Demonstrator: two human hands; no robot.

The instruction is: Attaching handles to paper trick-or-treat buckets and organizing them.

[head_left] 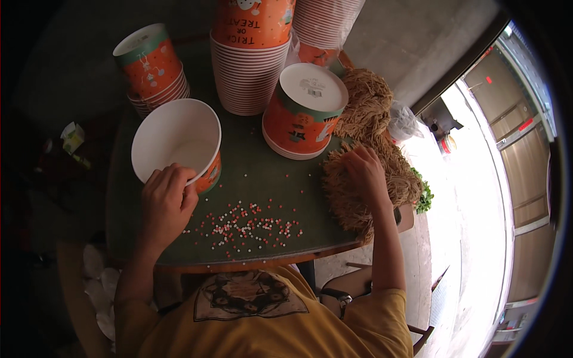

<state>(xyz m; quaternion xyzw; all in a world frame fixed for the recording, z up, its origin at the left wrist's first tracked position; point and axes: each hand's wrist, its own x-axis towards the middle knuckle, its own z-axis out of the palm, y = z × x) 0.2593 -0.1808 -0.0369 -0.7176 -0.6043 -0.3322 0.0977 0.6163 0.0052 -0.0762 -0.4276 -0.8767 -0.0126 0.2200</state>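
Note:
My left hand (169, 197) is closed on the near rim of a paper bucket (146, 149), thumb outside and fingers curled over the edge. This bucket stands upright at the left, white inside and orange outside; nothing shows in the part of its inside I can see. At the right, my right hand (363, 170) reaches down into a heap of tan shredded strands (346, 203), its fingertips partly sunk in them and the fingers bent together. Many small pink and white balls (250, 225) lie scattered between my hands on the green tabletop (250, 185).
An upside-down orange bucket (298, 122) with a white base stands beside the strands. Behind are a tall bucket stack (248, 77), a plastic-wrapped stack (325, 24) and a smaller tilted stack (149, 65). The table's wooden front edge (239, 262) runs close to my body.

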